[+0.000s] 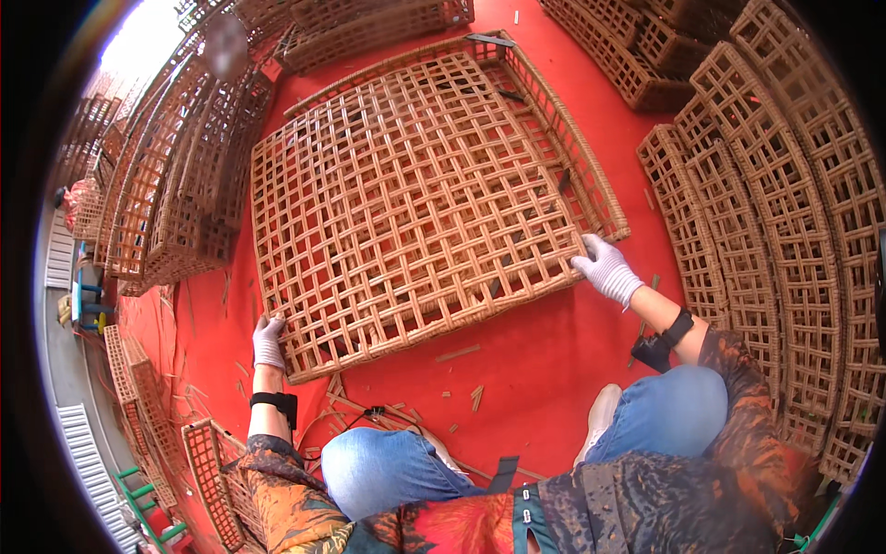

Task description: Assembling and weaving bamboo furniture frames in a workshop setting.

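Observation:
A large woven rattan lattice panel (pixel 417 196) lies tilted over a shallow rattan frame (pixel 565 120) in front of me. The frame shows along the panel's far and right sides; the panel covers much of the rest. My left hand (pixel 268 342), in a pale knit glove, grips the panel's near left corner. At its near right corner my right hand (pixel 607 268), gloved the same way, pinches the edge between thumb and fingers. The fingertips under the edge are partly hidden.
Rattan crates stand stacked at the left (pixel 189 175), and more rattan pieces (pixel 748 212) lean in a row at the right. Another stack (pixel 628 46) sits at the far right. Rattan scraps (pixel 476 397) and a black strip (pixel 503 474) lie on the red floor covering (pixel 544 369).

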The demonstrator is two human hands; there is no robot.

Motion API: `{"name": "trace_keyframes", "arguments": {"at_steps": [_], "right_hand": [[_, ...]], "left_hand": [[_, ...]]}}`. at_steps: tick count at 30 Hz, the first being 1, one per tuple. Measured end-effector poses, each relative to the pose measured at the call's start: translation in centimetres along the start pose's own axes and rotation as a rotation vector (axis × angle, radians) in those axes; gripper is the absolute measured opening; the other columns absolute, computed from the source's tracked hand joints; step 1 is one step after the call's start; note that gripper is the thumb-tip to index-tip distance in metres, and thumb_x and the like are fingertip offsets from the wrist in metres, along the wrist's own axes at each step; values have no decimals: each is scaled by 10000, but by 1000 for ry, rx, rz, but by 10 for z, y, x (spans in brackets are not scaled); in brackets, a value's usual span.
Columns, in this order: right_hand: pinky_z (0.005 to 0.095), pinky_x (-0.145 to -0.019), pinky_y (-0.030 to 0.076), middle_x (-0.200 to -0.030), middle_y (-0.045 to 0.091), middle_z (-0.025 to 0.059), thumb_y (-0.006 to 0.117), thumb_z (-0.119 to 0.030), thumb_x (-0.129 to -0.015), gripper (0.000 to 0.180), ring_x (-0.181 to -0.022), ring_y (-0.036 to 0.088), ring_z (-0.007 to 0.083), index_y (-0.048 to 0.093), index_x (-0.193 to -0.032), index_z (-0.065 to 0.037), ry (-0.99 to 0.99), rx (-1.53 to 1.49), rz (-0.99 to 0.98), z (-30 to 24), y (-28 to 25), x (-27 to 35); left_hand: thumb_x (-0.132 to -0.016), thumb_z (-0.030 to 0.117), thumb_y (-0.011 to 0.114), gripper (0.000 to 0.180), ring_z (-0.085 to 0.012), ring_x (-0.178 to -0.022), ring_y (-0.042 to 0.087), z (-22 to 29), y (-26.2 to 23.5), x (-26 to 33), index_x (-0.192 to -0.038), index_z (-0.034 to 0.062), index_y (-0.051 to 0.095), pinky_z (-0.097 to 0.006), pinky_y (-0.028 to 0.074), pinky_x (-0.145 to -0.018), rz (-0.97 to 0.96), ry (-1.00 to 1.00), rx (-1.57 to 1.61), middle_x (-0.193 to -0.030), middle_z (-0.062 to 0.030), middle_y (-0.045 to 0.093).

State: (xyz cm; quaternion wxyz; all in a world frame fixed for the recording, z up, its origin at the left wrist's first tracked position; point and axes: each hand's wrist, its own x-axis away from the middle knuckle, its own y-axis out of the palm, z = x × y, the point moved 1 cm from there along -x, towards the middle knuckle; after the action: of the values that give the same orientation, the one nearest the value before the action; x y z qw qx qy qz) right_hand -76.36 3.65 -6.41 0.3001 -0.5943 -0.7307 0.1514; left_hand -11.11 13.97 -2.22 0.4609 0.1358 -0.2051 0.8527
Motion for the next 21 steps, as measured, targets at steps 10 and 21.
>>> {"name": "trace_keyframes", "arguments": {"at_steps": [10,21], "right_hand": [[346,-881,481,-1111,621,224,592,-224,-841,481,-1015,618,281,492,-1210,68,-62,-235,122,-19,-18,-5],[440,-804,481,-984,621,265,578,-263,-796,424,-935,604,396,518,-1128,-4,68,-52,-105,-9,27,14]], "left_hand": [[-829,99,616,312,-168,-896,583,29,17,5,-1122,5,569,-327,462,-805,125,10,1,-971,-45,627],[-856,108,596,179,-120,-805,570,3,-35,3,-1018,34,621,-267,445,-768,171,31,-83,-881,-7,632]]}}
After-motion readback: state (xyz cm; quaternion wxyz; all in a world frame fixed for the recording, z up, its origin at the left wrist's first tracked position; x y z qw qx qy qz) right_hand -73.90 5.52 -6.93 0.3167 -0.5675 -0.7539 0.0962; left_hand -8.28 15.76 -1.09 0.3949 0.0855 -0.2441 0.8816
